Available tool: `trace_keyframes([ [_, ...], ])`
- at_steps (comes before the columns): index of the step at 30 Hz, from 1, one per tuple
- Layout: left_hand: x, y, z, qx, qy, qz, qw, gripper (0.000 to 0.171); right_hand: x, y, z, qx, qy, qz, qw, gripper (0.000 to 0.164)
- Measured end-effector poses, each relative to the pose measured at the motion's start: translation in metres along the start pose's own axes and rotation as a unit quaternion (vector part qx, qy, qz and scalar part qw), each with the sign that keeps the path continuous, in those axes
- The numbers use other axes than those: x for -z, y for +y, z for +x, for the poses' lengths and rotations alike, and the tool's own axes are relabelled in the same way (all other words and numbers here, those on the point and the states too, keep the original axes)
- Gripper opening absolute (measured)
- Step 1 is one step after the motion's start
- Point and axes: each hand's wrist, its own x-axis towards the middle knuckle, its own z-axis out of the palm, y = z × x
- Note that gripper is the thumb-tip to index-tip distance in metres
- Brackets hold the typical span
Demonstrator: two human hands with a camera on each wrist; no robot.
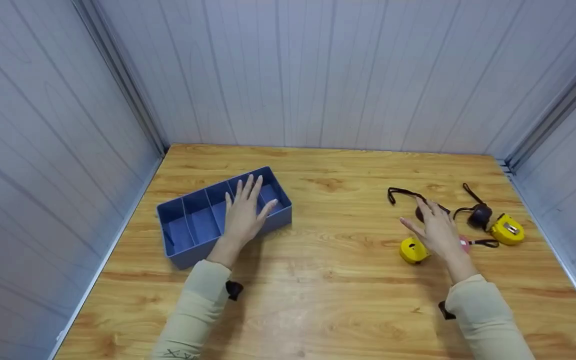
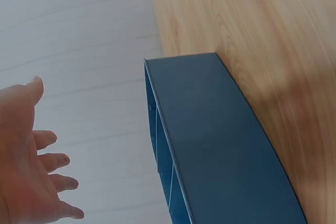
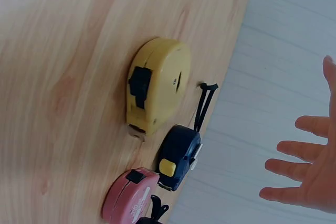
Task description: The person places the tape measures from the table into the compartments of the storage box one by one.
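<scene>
My left hand (image 1: 243, 217) hovers over a blue divided box (image 1: 180, 257), fingers spread and holding nothing. The box's outer wall (image 2: 210, 135) fills much of the left wrist view, with the hand apart from it. On the right, my right hand (image 1: 439, 234) is held above a group of tape measures, its fingers spread and nothing in them. Just left of it lies a yellow tape measure (image 1: 412, 250). Partly hidden beneath it are a pink tape measure (image 3: 128, 198) and a dark blue tape measure (image 3: 178, 156) with a black strap.
Farther right lie a black tape measure (image 1: 480, 215) with a cord and another yellow tape measure (image 1: 508, 229). A wooden table (image 1: 338, 285) bears everything. Pale panel walls (image 1: 308, 75) enclose its back and sides.
</scene>
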Motion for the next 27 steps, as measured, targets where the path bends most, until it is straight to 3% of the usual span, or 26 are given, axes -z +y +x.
trace_keyframes([
  [8, 0.005, -0.016, -0.008, -0.001, 0.012, -0.009, 0.9999, 0.060, -0.005, 0.007, -0.002, 0.004, -0.005, -0.002, 1.000, 0.086],
  [15, 0.009, -0.028, -0.016, 0.002, 0.016, -0.012, 0.9998, 0.057, -0.012, 0.014, -0.005, 0.007, -0.005, 0.046, 0.999, 0.082],
  [22, 0.015, -0.045, -0.024, 0.014, 0.015, -0.017, 0.9996, 0.055, -0.018, 0.022, -0.011, -0.012, -0.036, 0.079, 0.996, 0.084],
  [27, 0.021, -0.057, -0.030, 0.023, 0.022, -0.023, 0.9992, 0.055, -0.027, 0.029, -0.017, 0.001, -0.033, 0.095, 0.995, 0.083],
])
